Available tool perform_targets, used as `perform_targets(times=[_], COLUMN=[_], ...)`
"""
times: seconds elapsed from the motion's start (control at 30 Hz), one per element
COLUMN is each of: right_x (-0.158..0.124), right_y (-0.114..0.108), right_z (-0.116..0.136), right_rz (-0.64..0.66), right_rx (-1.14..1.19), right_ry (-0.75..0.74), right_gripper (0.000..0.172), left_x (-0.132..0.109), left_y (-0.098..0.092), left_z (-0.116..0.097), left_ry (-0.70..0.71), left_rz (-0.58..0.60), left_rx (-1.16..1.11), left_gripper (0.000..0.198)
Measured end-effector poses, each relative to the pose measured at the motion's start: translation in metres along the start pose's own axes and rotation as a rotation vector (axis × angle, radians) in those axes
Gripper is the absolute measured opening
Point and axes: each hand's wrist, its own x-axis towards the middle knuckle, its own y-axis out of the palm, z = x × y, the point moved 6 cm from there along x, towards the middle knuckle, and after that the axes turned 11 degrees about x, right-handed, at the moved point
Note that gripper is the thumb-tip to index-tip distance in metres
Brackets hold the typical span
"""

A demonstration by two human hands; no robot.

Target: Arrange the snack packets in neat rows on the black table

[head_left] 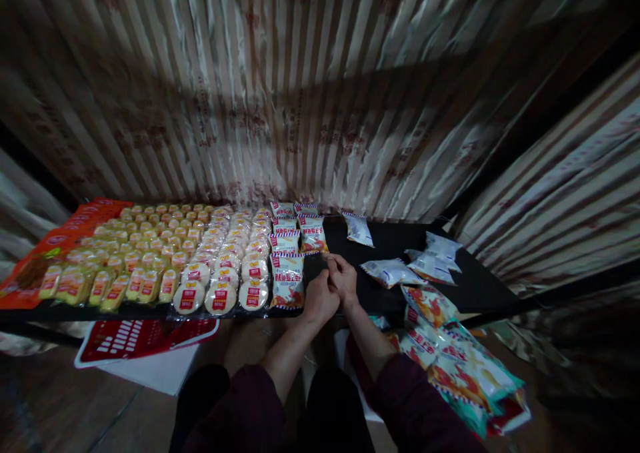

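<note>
My left hand (pixel 320 298) and my right hand (pixel 343 274) meet at the front of a low black table (pixel 480 286), fingers curled together as if pinching something too small to make out. Just left of them lies a column of red-white-blue snack packets (pixel 287 281), a second column (pixel 313 233) behind. Further left are rows of round white rice-cracker packs (pixel 220 298) and rows of yellow packs (pixel 115 286). Loose whitish packets (pixel 391 272) lie to the right of my hands.
A heap of colourful snack bags (pixel 460 373) sits on the floor at the right, below the table edge. A red and white box (pixel 145 343) lies under the table at left. Orange bags (pixel 35 273) lie at the table's left end. Striped curtains (pixel 300 93) hang behind.
</note>
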Motion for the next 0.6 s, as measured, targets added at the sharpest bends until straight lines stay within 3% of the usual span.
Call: perform_targets(times=[0.37,0.6], right_x=[-0.06,-0.07], right_y=[-0.032,-0.036], right_z=[0.001,-0.002], right_rz=[-0.036,0.013], right_rx=[-0.14,-0.181], right_ry=[-0.01,0.002], right_gripper=[0.032,0.033], left_x=[-0.056,-0.067], left_y=[0.035,0.033], left_z=[0.007,0.005], left_ry=[-0.052,-0.067], left_rz=[0.075,0.08], left_rx=[-0.057,-0.044], left_gripper=[0.026,0.023])
